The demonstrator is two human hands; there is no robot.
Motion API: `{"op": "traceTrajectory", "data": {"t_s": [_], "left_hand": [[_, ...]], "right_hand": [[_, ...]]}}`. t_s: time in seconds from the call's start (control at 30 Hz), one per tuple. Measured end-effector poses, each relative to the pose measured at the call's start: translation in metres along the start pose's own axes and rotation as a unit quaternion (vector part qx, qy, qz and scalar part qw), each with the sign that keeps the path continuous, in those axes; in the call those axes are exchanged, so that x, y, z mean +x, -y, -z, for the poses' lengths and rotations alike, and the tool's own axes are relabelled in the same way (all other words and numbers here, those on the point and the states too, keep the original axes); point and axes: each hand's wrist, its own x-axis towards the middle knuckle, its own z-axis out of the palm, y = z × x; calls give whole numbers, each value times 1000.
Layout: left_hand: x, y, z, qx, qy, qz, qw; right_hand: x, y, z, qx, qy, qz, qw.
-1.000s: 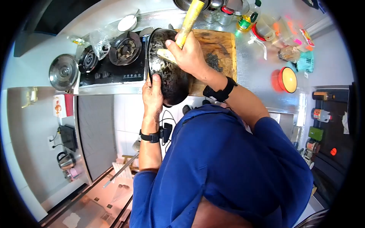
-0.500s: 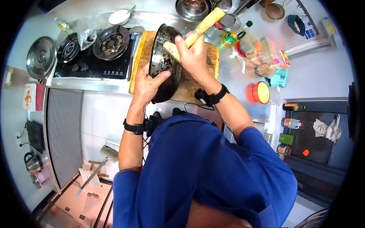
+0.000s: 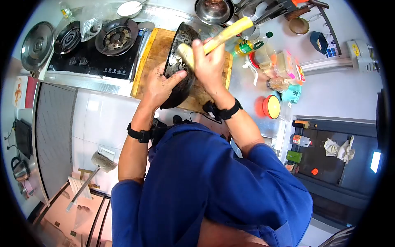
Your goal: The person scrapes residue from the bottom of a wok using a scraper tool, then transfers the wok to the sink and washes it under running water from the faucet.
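Note:
A blackened, worn pan (image 3: 180, 90) is tilted on its side above the wooden cutting board (image 3: 149, 55). My left hand (image 3: 159, 85) grips its lower left rim, with the thumb over the dark, patchy surface. My right hand (image 3: 210, 66) is wrapped round a yellow-handled tool (image 3: 230, 33). The tool's pale, broad end lies against the pan's surface, slightly blurred; its exact shape is hard to make out. Black straps are on both my wrists.
At the left are a gas stove (image 3: 94, 59) and a round metal lid (image 3: 38, 46). An oil bottle (image 3: 247, 47), plastic containers and an orange bowl (image 3: 271, 107) stand on the right of the counter. Another pan (image 3: 214, 10) lies behind. A mop (image 3: 103, 161) is below left.
The camera view has swung, showing more of the right side. The pan is tilted more, and my left hand has moved onto its side. The yellow handle now leans further right.

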Motion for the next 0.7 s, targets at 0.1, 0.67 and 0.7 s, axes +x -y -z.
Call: {"op": "traceTrajectory", "data": {"t_s": [0.1,0.67,0.7], "left_hand": [[5,11,-7,-66,6,-26,997],[10,34,-26,-98,0,-53,994],[8,27,-26,-106,-11,-74,992]], "right_hand": [[-7,8,2,11,-10,-23,1000],[-24,11,6,-38,-90,-42,994],[-32,15,5,-41,-77,-19,996]]}}
